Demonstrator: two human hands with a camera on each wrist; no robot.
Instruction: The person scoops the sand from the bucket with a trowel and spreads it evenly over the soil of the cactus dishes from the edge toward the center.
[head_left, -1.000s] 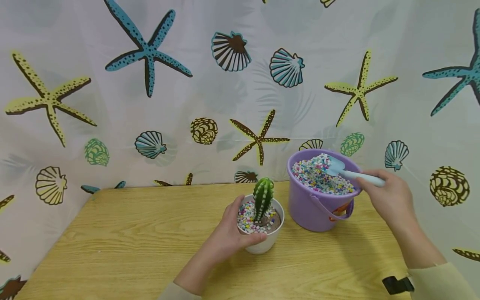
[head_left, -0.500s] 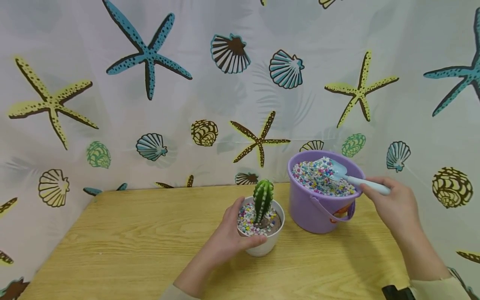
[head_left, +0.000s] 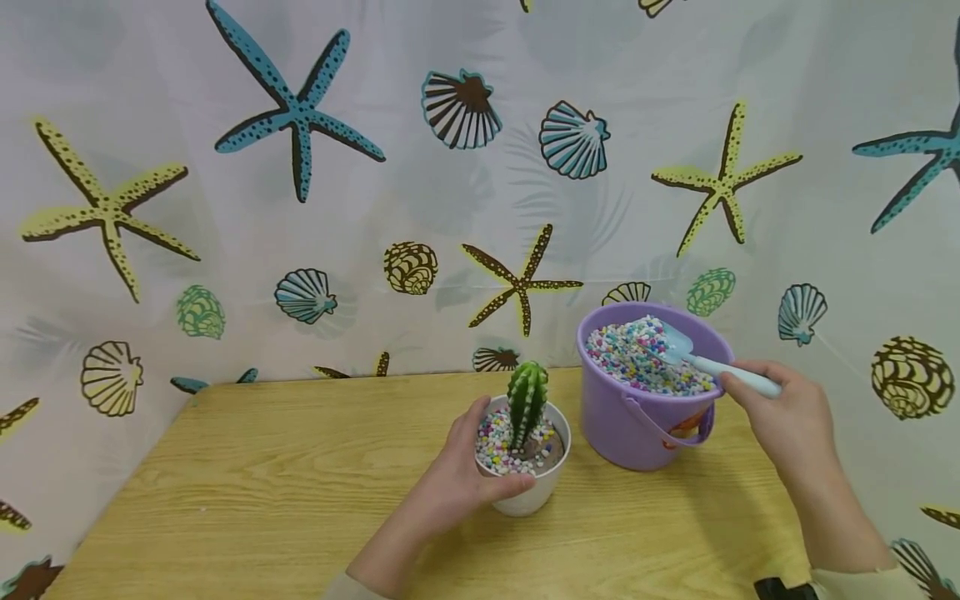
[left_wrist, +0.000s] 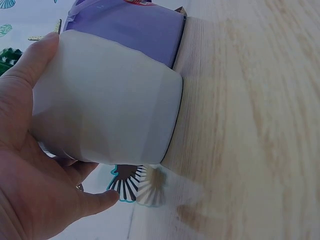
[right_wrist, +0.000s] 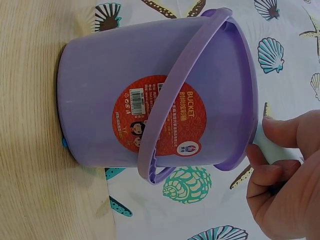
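Note:
A white pot (head_left: pixel 527 500) stands on the table, with a green cactus (head_left: pixel 527 400) upright in it and colourful pebbles over part of its brown soil. My left hand (head_left: pixel 461 479) grips the pot from its left side, thumb along the near rim. To the right, a purple bucket (head_left: pixel 626 429) is filled with small multicoloured pebbles (head_left: pixel 622 354). My right hand (head_left: pixel 791 408) holds a light blue shovel (head_left: pixel 716 367) by its handle at the bucket's right rim. The shovel's blade lies over the pebbles with a heap on it. In the right wrist view, curled fingers (right_wrist: pixel 267 177) wrap the handle.
A wooden table (head_left: pixel 285 492) spreads under everything. Behind it hangs a white curtain (head_left: pixel 450 192) printed with starfish and shells. The bucket's handle (right_wrist: pixel 172 100) hangs down on its near side, across a red label (right_wrist: pixel 195 110).
The right hand and shovel have shifted slightly right and down, drawing the loaded blade a little toward the bucket's right rim. The left hand keeps its grip on the pot.

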